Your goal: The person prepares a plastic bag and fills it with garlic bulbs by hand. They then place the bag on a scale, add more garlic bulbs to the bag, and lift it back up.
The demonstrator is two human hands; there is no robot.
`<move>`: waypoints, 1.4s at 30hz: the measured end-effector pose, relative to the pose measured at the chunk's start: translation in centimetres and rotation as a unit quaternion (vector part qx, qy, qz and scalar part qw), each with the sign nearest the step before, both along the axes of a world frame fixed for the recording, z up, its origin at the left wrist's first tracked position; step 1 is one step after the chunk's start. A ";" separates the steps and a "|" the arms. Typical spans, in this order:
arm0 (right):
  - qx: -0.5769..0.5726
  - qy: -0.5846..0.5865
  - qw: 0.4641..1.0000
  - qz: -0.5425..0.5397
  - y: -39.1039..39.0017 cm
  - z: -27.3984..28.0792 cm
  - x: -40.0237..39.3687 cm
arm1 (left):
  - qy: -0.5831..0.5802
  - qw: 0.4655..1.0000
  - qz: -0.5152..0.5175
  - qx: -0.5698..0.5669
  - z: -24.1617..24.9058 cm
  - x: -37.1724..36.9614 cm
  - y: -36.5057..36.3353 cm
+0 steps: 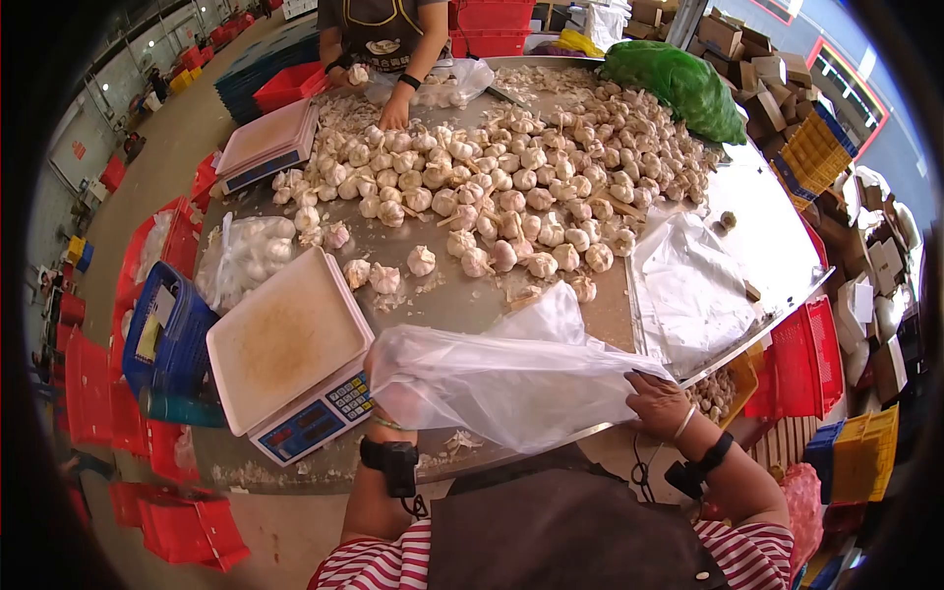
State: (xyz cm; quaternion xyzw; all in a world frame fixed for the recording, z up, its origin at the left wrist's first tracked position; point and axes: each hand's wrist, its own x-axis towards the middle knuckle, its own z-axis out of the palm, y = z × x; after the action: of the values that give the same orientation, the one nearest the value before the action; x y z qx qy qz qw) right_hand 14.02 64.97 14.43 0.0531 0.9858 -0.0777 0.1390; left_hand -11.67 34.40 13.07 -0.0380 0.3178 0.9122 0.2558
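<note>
Closest in, a dark apron (560, 531) over a red-and-white striped shirt (757, 556) fills the bottom of the view, and just above it a clear plastic bag (501, 383) is stretched sideways between the person's two hands. The left hand (385, 393) is mostly hidden behind the bag's film at its left end, so how far it is closed cannot be told, though the bag hangs from it there; a black band sits on that wrist. The right hand (657, 401) is curled shut on the bag's right edge, fingers pinching the plastic, with a thin bangle and a black band on the wrist. The bag hangs over the near edge of the metal tabletop (777, 236), just right of a weighing scale (290, 354) with a stained white pan. Beyond the bag lies a broad heap of garlic bulbs (492, 187), well apart from both hands. Loose plastic sheets (688, 285) lie to the right. At the far end another person's hand (395, 110) rests among the garlic.
</note>
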 end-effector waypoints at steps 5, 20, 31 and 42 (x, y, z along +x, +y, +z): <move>0.040 -0.039 0.975 0.217 3.0 1.9 -0.9 | 0.077 0.995 -0.044 -0.054 -6.0 -3.3 -4.3; -0.136 -0.019 0.982 0.128 2.2 -6.0 -15.4 | 0.416 0.689 0.099 -0.585 3.7 -0.2 4.4; -0.272 0.042 0.951 0.142 5.2 -10.0 -16.6 | 0.530 0.432 -0.281 -0.673 -6.6 4.9 13.5; -0.446 0.191 0.863 -0.137 7.8 -4.0 -19.1 | 0.416 0.638 -0.189 -0.619 -1.7 0.4 16.1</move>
State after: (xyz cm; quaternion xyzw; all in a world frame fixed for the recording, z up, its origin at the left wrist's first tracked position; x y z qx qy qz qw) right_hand -5.11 72.80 10.48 0.1042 0.8358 -0.5361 -0.0553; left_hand -11.29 50.48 11.32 0.2572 0.8815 0.3529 0.1798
